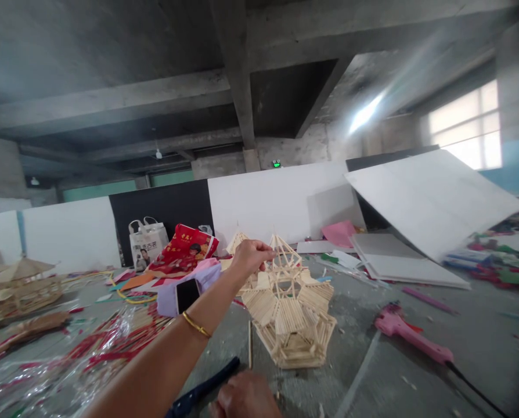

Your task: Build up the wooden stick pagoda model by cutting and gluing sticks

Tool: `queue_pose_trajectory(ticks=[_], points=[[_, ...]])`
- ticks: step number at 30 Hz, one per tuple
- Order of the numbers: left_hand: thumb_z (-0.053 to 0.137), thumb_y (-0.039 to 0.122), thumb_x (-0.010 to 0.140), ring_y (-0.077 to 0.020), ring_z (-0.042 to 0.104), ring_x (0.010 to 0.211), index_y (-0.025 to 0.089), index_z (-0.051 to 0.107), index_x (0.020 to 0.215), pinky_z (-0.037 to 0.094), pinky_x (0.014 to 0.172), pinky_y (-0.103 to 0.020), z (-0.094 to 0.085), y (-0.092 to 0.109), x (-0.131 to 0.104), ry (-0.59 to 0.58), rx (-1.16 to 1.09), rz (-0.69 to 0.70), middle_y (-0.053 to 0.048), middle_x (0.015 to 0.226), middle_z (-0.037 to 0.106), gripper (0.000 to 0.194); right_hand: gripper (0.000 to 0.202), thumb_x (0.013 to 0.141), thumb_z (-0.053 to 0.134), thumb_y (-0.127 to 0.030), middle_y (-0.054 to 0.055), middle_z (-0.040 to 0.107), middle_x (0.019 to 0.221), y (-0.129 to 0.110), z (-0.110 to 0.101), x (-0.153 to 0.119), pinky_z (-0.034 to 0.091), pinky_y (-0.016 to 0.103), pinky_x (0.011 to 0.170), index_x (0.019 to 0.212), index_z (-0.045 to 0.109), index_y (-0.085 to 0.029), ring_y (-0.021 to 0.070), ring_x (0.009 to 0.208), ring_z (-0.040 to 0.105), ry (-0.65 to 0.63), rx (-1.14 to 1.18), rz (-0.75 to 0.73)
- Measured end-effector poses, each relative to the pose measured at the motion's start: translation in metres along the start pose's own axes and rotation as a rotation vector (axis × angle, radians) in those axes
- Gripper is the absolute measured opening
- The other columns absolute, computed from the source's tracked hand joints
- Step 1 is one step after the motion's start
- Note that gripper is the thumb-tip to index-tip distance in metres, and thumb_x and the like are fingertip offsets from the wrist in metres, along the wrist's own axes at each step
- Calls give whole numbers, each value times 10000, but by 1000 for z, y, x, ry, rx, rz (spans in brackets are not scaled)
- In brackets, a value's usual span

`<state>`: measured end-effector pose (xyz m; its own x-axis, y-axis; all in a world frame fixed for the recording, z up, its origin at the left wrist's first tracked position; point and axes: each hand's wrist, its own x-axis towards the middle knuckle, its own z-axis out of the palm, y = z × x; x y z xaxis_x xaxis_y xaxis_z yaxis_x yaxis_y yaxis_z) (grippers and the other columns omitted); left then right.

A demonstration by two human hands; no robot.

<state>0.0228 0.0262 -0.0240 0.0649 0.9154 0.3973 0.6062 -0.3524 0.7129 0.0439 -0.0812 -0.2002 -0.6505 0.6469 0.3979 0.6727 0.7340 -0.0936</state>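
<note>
A pavilion-like model (292, 313) built of thin wooden sticks stands on the grey tabletop, with a pointed open roof frame on top. My left hand (253, 256) stretches out to the left side of that roof frame. Its fingers are pinched together there, and what lies between them is too small to make out. Low in the picture, my right hand (246, 396) rests near the table surface with its fingers curled and mostly hidden. Just left of it lies a dark blue handled tool (209, 386), partly cut off. A single wooden stick (249, 345) lies beside the model.
A pink glue gun (411, 337) with a cord lies to the right. White boards (433, 203) lean behind it. Red sticks and clear wrappers (115, 337) cover the left side, near a phone (187, 296) on purple cloth. Another wooden model (20, 284) stands far left.
</note>
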Motion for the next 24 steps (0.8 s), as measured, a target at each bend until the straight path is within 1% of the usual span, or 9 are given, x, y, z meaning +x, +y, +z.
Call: queue_pose_trajectory(ticks=[2,4,8,10,12,15,21,24], points=[[643,375,646,-47,489,388,138,673,772,336,399,-156,0,2,0,0,21,-4,-15,607,656,270,179,715,570,-308,65,694,655,0,-3,0,427,275,489,705,682,-169,221,605,648,-11,-9,18],[649,385,634,-53,488,384,139,677,753,337,408,-160,1,3,0,2,44,-12,1,533,627,274,156,702,582,-294,61,692,653,0,-3,-1,417,267,481,698,679,-171,217,611,649,9,-20,18],[650,357,624,-66,500,387,136,678,726,343,418,-170,3,3,1,-10,74,-35,3,505,614,245,169,688,588,-304,56,673,594,2,5,0,405,266,461,646,668,-161,216,565,644,80,-28,-21],[645,352,626,-71,505,390,133,679,719,337,413,-169,4,2,2,-14,83,-43,5,482,601,240,169,686,595,-315,55,675,600,3,10,-1,421,270,469,646,666,-167,220,570,644,94,-25,-6],[643,358,628,-69,498,385,133,680,722,333,412,-164,3,3,2,-13,89,-46,15,448,578,247,160,689,596,-315,55,681,619,3,12,-1,437,275,480,662,670,-176,224,587,646,79,-13,12],[638,375,632,-61,475,374,133,682,728,332,415,-163,1,4,3,-4,94,-49,18,428,565,265,167,708,579,-299,67,685,626,1,8,-2,452,284,499,678,681,-171,231,596,648,37,-1,18],[641,371,624,-67,492,402,137,688,747,338,415,-164,-3,9,3,-12,92,-54,-1,491,611,268,181,720,580,-313,78,691,672,-2,-4,-4,462,293,532,717,686,-167,239,646,649,31,32,76],[642,357,624,-65,489,398,135,688,758,333,410,-163,-3,9,2,-16,93,-51,-2,493,612,263,174,731,569,-295,80,697,704,-2,-6,-5,476,299,553,745,687,-167,241,677,652,-17,32,71]])
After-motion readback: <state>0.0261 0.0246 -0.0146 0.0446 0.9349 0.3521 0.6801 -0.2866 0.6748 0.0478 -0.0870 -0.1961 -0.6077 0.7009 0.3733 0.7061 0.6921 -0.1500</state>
